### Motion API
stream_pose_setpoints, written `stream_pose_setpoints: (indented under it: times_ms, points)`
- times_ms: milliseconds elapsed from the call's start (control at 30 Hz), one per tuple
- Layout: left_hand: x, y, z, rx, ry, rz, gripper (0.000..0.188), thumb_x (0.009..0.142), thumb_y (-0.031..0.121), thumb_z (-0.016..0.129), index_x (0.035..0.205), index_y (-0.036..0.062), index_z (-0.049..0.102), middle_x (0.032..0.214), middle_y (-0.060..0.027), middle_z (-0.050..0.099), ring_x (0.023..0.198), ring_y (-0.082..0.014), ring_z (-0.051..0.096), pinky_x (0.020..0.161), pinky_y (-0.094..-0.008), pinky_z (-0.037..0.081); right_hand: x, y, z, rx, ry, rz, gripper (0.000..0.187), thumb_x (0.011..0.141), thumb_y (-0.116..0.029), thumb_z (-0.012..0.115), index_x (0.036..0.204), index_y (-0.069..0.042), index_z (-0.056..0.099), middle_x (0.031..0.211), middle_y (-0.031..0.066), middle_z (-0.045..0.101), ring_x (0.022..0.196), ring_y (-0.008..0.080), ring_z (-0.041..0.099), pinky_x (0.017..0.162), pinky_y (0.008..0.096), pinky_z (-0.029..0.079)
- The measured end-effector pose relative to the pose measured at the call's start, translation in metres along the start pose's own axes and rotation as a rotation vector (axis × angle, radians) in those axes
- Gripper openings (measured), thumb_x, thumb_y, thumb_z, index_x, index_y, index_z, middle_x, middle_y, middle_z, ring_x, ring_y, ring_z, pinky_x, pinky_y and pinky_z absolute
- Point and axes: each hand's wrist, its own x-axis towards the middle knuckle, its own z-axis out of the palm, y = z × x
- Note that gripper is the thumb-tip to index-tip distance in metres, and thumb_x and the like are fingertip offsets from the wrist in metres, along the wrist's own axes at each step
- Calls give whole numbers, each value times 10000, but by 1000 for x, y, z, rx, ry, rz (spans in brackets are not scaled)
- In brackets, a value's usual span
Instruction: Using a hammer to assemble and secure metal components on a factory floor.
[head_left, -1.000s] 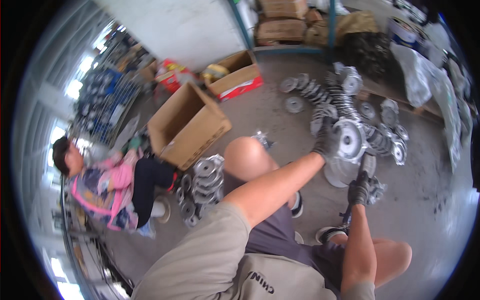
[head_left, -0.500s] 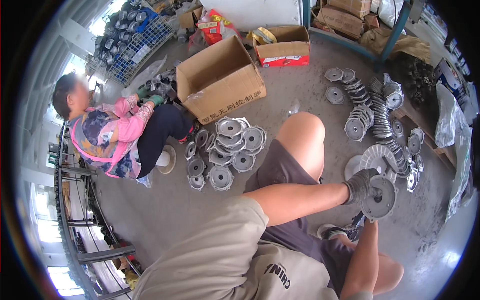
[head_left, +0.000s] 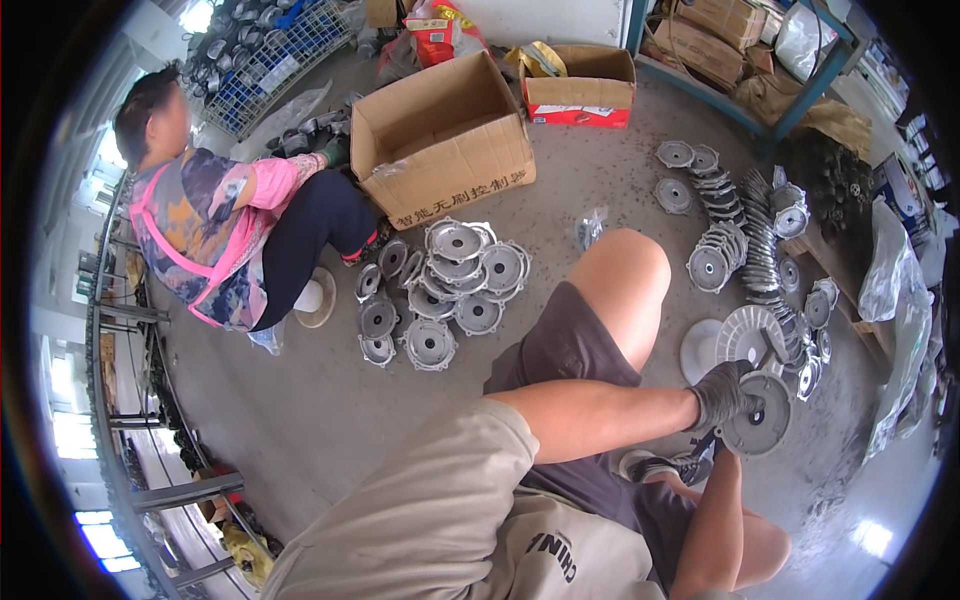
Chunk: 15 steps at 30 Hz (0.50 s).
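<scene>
My left hand (head_left: 722, 395), in a dark grey glove, reaches across with its fingers drawn together at the hub of a round grey metal end cover (head_left: 770, 425). Whatever the fingers pinch is too small to make out. From below comes my right forearm (head_left: 718, 515), ending behind the cover's lower edge. The cover hides my right hand's fingers. Just beyond the cover stand a pale ribbed round part (head_left: 745, 330) and a pale disc (head_left: 700, 350). A long curving row of similar metal covers (head_left: 760, 235) lies on the floor farther off.
A pile of metal covers (head_left: 455, 275) lies left of my knee. Behind it is an open cardboard box (head_left: 460, 150), with a red box (head_left: 580, 95) alongside. A co-worker (head_left: 220, 220) sits at the left, near a wire basket (head_left: 275, 80). Clear plastic sheeting (head_left: 905, 320) hangs at the right.
My view has shifted slightly. The cover has tilted a little, while my left fingers stay at its hub. The co-worker leans more upright, with hands moved closer behind the knee.
</scene>
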Motion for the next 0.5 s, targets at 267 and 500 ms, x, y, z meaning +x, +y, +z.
stream_pose_setpoints:
  times_ms: [267,500]
  points:
    - [-1,-8,3,-98,0,29,337,833,98,800,1131,35,656,989,-124,729,920,-207,665,837,-373,540,-5,14,-3,189,-10,-11,814,896,-269,707,1590,-158,295,1512,199,496,1485,425,310,1244,459,250]
    - [-4,-9,8,-110,5,9,329,825,89,795,1120,38,658,990,-124,720,930,-215,667,841,-371,537,-20,17,-3,373,-34,-6,834,896,-291,718,1597,-165,284,1518,195,493,1492,423,303,1249,452,245]
